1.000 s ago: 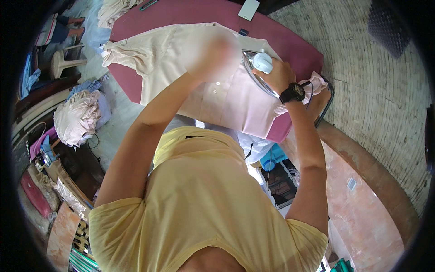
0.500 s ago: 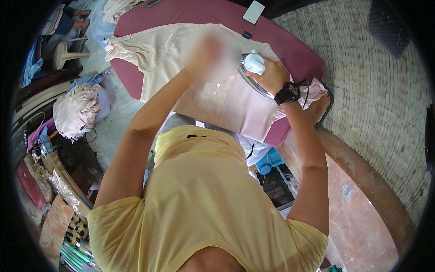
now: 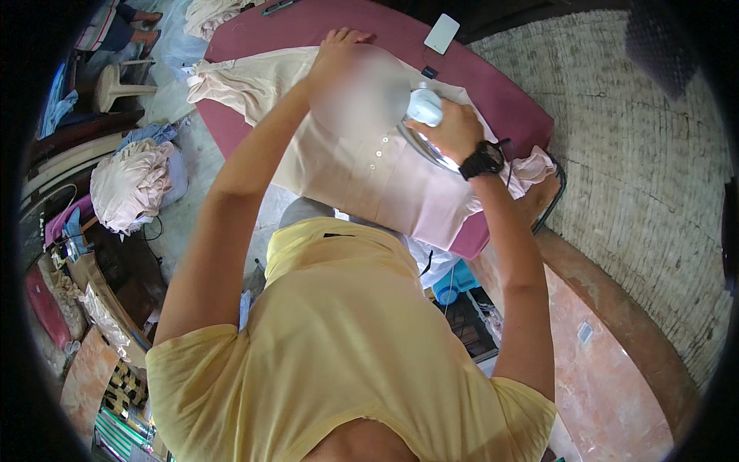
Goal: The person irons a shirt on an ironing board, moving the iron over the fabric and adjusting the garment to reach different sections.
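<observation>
A pale pink buttoned shirt (image 3: 350, 165) lies spread over a maroon ironing board (image 3: 254, 29). My right hand (image 3: 456, 132) is closed round the handle of a clothes iron (image 3: 425, 108), white and light blue on top, whose metal soleplate edge rests on the shirt. Towards the board's far side, my left hand (image 3: 339, 60) lies at the shirt's far edge, its visible fingers stretched out. A blurred patch hides the cloth between the two hands and part of the left one.
A white phone (image 3: 442, 34) and a small black item (image 3: 429, 72) lie on the board's far edge. Crumpled cloth (image 3: 526, 171) sits at its right end. On the left are a clothes pile (image 3: 132, 185), a plastic chair (image 3: 123, 88) and another person's feet (image 3: 146, 27).
My left hand has moved away from me to the shirt's far edge, its fingers now showing. The iron in my right hand has shifted slightly left and nearer. The view has shifted a little.
</observation>
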Motion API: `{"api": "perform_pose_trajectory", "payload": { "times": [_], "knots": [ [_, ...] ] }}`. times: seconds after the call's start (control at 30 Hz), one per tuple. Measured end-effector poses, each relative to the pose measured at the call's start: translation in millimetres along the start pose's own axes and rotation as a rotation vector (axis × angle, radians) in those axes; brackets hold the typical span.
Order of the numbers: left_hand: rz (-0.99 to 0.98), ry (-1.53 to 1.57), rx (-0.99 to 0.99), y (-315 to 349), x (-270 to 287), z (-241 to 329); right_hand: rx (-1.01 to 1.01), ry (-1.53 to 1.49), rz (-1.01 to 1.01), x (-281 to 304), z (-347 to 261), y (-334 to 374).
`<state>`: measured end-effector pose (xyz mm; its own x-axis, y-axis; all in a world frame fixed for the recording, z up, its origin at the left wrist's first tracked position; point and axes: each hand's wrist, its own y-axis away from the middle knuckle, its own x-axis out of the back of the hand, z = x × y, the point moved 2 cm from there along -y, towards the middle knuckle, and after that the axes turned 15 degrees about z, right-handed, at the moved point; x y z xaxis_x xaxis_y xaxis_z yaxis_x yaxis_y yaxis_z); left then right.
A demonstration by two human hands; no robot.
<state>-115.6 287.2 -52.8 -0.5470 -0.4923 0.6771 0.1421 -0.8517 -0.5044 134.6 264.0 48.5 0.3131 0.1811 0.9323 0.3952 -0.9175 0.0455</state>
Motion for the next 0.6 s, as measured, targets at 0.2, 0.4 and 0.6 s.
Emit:
{"api": "perform_pose_trajectory", "payload": {
  "times": [0.2, 0.4, 0.6],
  "knots": [
    [-0.276, -0.075, 0.052, -22, -27, -16, -0.081, -0.011, 0.009, -32, -16, -6],
    [-0.315, 0.127, 0.280, -30, -32, -35, -0.274, 0.007, 0.017, -29, -47, -35],
    [-0.350, -0.149, 0.036, -20, 34, -97, -0.254, -0.004, 0.045, -41, -24, -27]
  ]
}}
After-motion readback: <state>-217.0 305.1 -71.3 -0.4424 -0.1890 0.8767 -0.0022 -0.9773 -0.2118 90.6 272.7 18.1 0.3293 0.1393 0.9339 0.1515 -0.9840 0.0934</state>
